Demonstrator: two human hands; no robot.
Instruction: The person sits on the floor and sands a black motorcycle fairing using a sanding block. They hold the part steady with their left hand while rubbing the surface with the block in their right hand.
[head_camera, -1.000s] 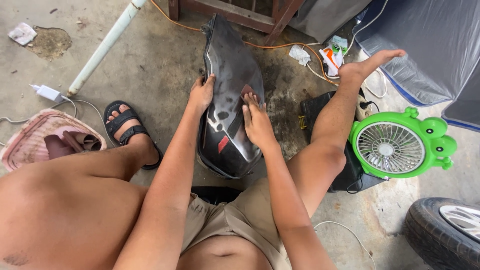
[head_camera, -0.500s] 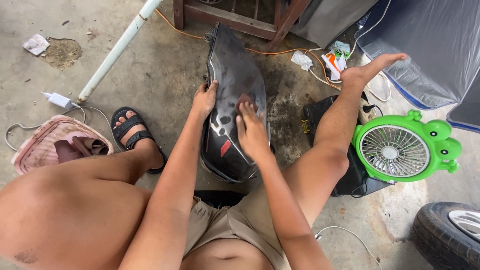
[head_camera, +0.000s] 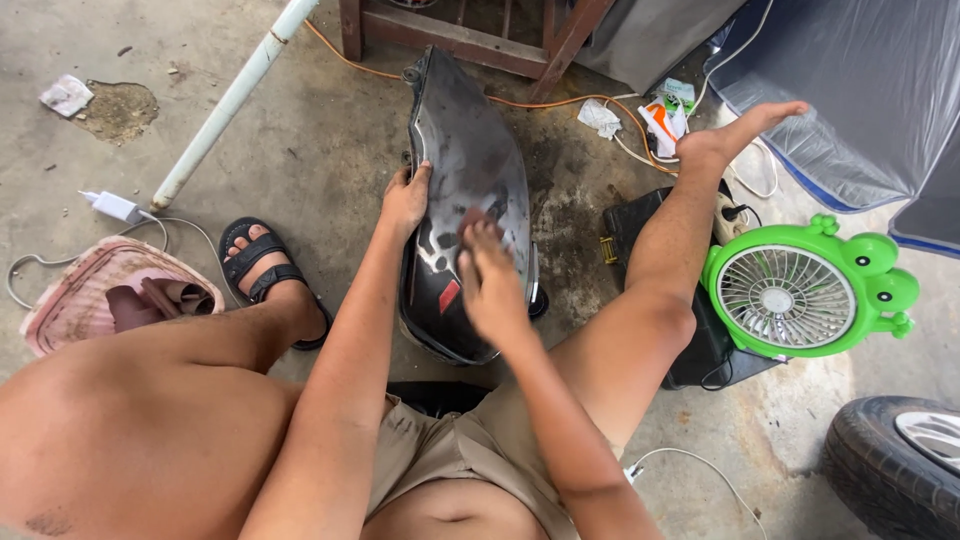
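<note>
A long black glossy body panel with red and white markings stands on the concrete between my legs. My left hand grips its left edge. My right hand lies flat on the panel's face, its fingers pressing a small brown pad against the surface. The panel's lower end is hidden behind my right forearm.
A green frog-shaped fan sits on a black box right of my right leg. A tyre is at bottom right, a pink basket at left. A white pipe, charger, orange cable and wooden frame lie beyond.
My right hand has slid a little toward me on the panel's face. My left hand keeps its grip on the edge. The view has shifted slightly.
</note>
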